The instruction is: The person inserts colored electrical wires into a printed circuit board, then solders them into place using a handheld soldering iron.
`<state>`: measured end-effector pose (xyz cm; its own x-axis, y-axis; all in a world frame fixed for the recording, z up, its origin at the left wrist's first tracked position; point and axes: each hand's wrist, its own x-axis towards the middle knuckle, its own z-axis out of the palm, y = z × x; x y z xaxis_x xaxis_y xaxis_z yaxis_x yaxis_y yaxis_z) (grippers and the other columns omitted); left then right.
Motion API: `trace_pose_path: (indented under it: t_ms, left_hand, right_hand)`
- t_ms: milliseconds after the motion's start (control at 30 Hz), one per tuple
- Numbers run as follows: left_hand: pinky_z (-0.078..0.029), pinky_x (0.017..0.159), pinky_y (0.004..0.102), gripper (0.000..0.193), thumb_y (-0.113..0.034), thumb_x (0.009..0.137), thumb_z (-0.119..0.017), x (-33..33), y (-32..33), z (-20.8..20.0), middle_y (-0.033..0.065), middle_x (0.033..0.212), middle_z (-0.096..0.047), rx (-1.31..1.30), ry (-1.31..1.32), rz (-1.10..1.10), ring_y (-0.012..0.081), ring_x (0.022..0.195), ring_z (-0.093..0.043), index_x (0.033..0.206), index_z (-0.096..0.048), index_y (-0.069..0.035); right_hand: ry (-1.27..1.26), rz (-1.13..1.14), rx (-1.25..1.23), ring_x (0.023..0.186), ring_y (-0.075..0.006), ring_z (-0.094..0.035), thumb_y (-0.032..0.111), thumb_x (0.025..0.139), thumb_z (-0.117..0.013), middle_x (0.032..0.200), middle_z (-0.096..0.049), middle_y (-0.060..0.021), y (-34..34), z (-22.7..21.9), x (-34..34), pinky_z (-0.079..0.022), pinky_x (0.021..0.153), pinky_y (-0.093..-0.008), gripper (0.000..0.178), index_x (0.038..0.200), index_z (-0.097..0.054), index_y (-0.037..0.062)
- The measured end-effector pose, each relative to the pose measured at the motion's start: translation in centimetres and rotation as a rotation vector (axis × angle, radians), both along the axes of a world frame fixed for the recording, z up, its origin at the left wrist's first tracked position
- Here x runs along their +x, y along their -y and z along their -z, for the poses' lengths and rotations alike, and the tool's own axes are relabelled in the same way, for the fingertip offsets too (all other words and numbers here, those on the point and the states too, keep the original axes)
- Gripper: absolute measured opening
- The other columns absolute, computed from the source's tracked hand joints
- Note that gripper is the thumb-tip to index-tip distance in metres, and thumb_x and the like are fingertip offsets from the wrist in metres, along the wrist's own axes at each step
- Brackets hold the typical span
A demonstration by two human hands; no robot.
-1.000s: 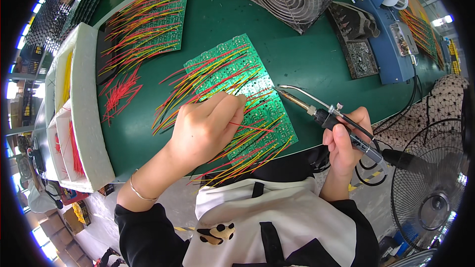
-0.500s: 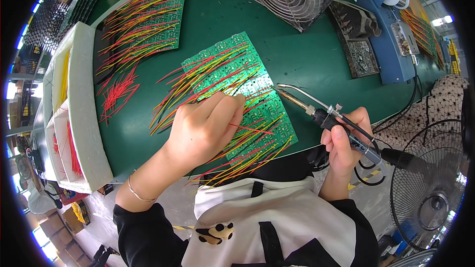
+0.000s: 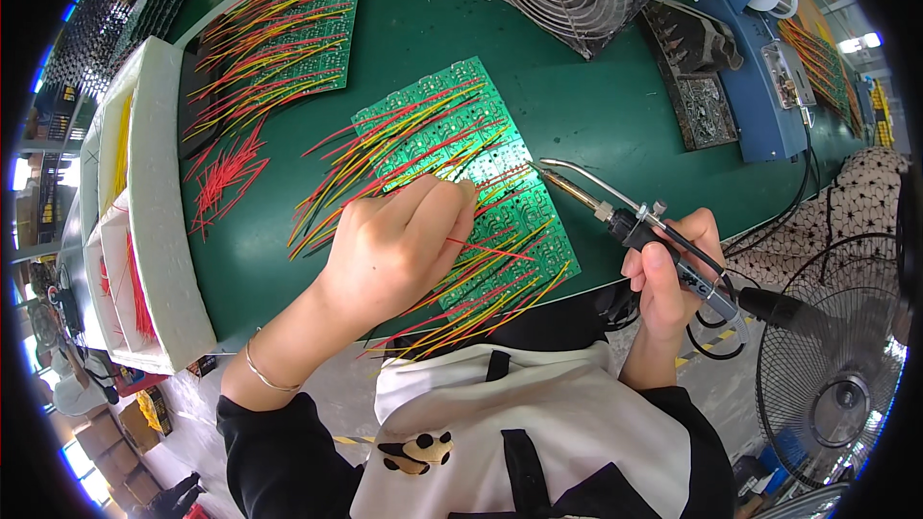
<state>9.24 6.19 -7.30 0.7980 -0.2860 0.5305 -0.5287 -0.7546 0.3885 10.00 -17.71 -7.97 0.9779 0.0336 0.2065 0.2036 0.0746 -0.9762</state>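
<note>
At frame centre, the left hand (image 3: 399, 242), grip closed, fingertips hidden, seems to hold a red wire (image 3: 502, 251) over the green circuit board (image 3: 527, 211), while the right hand (image 3: 673, 274) wraps a soldering iron (image 3: 630, 229), best held steady.

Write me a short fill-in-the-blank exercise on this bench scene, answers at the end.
1. The right hand holds a ____.
2. The circuit board beneath the left hand is coloured ____.
3. The loose wire pile beside the white foam box is ____.
4. The box's compartments hold red wires and ____ wires.

Missing words: soldering iron; green; red; yellow.
</note>
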Motion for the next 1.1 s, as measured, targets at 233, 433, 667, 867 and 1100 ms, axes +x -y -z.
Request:
trace_pose_path:
  t_ms: [233,433,667,867,1100]
  left_hand:
    - [-0.036,0.036,0.0253,0.011,0.007,0.069,-0.064,0.0,-0.1,-0.1,0.0045,0.056,-0.048,0.005,-0.024,0.02,0.0135,0.04,-0.046,0.075,-0.057,0.001]
    - [-0.036,0.036,0.0255,0.012,0.007,0.069,-0.064,-0.1,-0.1,-0.3,0.0048,0.056,-0.048,0.026,-0.037,0.02,0.0143,0.04,-0.047,0.076,-0.057,0.001]
    - [-0.038,0.037,0.027,0.011,0.006,0.07,-0.063,-0.3,-0.1,-0.5,0.0066,0.059,-0.051,0.081,-0.059,0.005,0.0173,0.042,-0.049,0.077,-0.057,0.0]
    - [-0.04,0.039,0.0274,0.011,0.002,0.072,-0.064,-0.3,0.1,-0.8,0.0071,0.062,-0.054,0.082,-0.069,-0.03,0.0184,0.044,-0.05,0.079,-0.056,-0.001]
    - [-0.038,0.038,0.0271,0.015,0.001,0.065,-0.063,-0.7,-1.0,-1.9,0.0023,0.063,-0.046,0.221,0.085,-0.094,0.0134,0.044,-0.048,0.075,-0.053,-0.005]
  right_hand:
    - [-0.002,0.026,0.042,0.045,-0.0072,-0.049,0.006,0.075,-0.06,0.058,-0.052,-0.0082,0.1,0.1,-0.1,-0.039,0.041,-0.0181,0.019,0.077,-0.042,0.0002]
    - [0.04,-0.001,0.081,0.043,-0.0075,-0.047,0.009,0.077,-0.058,0.058,-0.052,-0.009,0.4,0.5,0.0,-0.037,0.039,-0.0173,0.019,0.082,-0.042,-0.0005]
    - [0.061,0.007,0.244,0.04,-0.0077,-0.044,0.01,0.078,-0.058,0.055,-0.052,-0.0095,0.4,0.7,0.3,-0.033,0.037,-0.0169,0.02,0.084,-0.042,-0.0005]
    - [0.07,0.005,0.195,0.041,-0.0081,-0.043,0.009,0.078,-0.057,0.055,-0.05,-0.009,0.4,0.8,0.2,-0.033,0.038,-0.0173,0.019,0.084,-0.041,-0.0007]
    - [0.059,0.022,0.267,0.041,-0.009,-0.042,0.007,0.08,-0.054,0.054,-0.049,-0.0093,0.5,0.5,0.6,-0.035,0.04,-0.0193,0.016,0.085,-0.041,-0.0011]
